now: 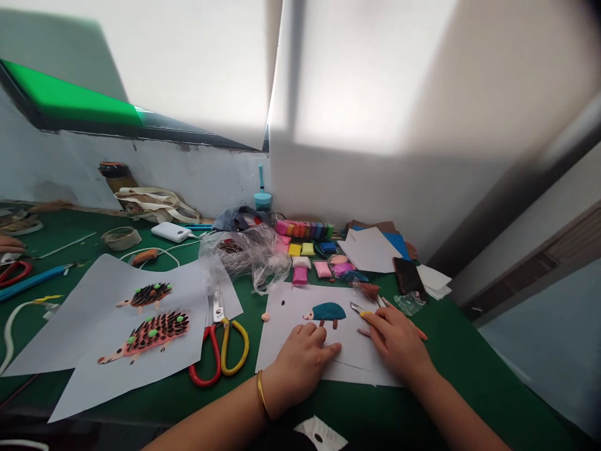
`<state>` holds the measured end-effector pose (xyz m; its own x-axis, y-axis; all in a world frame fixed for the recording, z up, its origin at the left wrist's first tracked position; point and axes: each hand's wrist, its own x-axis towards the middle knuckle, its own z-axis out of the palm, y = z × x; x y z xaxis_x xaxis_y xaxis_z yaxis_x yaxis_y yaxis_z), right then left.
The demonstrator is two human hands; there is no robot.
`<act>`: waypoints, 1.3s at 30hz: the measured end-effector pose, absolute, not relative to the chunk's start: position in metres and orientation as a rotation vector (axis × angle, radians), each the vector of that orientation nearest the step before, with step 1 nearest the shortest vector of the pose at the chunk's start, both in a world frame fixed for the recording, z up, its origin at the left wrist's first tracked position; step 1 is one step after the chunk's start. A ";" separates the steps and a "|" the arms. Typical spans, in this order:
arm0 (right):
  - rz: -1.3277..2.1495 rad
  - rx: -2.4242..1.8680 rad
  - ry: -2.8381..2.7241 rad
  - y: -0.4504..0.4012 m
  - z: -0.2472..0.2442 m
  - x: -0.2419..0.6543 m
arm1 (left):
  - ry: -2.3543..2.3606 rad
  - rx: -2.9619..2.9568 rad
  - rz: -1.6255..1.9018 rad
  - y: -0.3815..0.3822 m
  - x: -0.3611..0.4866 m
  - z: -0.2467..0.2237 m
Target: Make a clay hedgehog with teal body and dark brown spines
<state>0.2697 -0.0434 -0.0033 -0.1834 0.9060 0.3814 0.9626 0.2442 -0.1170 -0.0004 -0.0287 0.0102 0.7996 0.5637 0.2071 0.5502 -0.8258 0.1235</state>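
Observation:
On a white sheet of paper lies a clay hedgehog with a dark teal body, pink face and brown legs. Just below the hedgehog, my left hand rests on the paper, fingers partly bent and thumb stretched to the right. My right hand is on the right part of the sheet, closed around a yellow craft knife whose blade points up and left, beside the hedgehog's rear. A small brown clay strip lies near my right fingertips. A pink clay ball sits at the sheet's left edge.
Red and yellow scissors lie left of the sheet, beside paper with two finished spiky hedgehogs. Behind are clay packets, plastic bags and a dark phone. Another person's hand shows at the far left.

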 end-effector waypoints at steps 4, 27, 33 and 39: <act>-0.128 -1.693 -2.162 -0.047 -0.009 0.269 | 0.899 2.924 0.371 -0.029 -0.001 0.010; -0.383 -1.714 -2.065 -0.039 -0.007 0.267 | 0.924 2.915 0.387 -0.029 -0.001 0.009; -0.329 -1.562 -2.094 -0.044 -0.005 0.248 | 0.920 2.902 0.404 -0.029 -0.002 0.010; -0.260 -1.525 -2.098 -0.047 -0.003 0.234 | 0.928 2.890 0.458 -0.028 -0.002 0.010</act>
